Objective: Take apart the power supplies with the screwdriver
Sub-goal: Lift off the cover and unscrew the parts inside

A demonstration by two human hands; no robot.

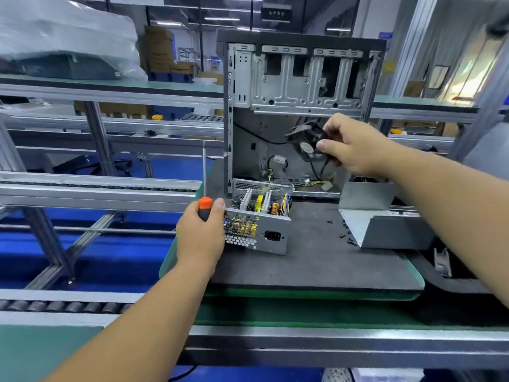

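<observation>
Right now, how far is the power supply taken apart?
Done: the power supply is open, its cover beside it, loose screws on the mat. In hand: right hand holds the fan, left hand the screwdriver. Left: the board inside.

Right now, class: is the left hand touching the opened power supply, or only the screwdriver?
Cannot tell. In the head view the left hand grips the screwdriver right against the power supply, overlapping its mesh side without showing contact or gap.

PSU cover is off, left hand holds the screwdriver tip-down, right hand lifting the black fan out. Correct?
One error: the head view shows the left hand holding the screwdriver tip-up, not down. The power supply is open, and the right hand holds the black fan.
</observation>
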